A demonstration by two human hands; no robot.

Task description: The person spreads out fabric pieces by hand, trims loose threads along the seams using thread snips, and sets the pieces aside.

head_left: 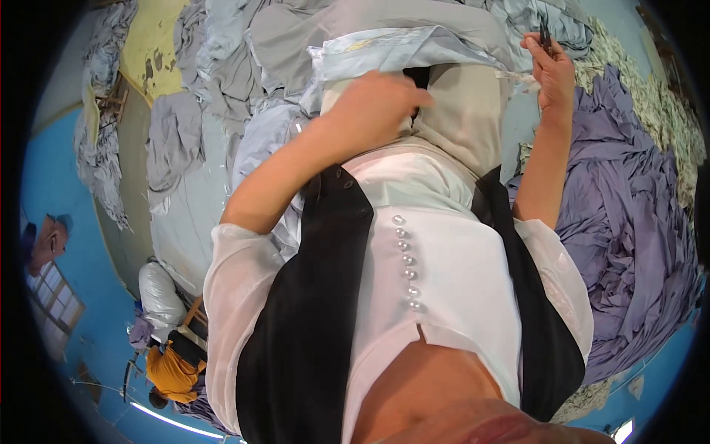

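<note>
My left hand [377,107] hovers over my lap, its back toward the view. It is slightly smeared and its fingers are mostly hidden, so whether it grips anything does not show. Just beyond it, a pale blue-white cloth [407,50] with a small yellow patch lies across my knees. A narrow black strip [418,76] shows beside the left hand, between my beige-clad legs. Raised to the right, my right hand [553,70] is closed around a small dark tool [546,33] that looks like thread snips, pointing away from me.
Grey cloth [310,33] is heaped ahead and to the left. A big purple fabric pile [614,222] lies to my right, with patterned cream cloth [651,96] behind it. At the lower left, a person in an orange top [174,374] is near a white sack [159,292].
</note>
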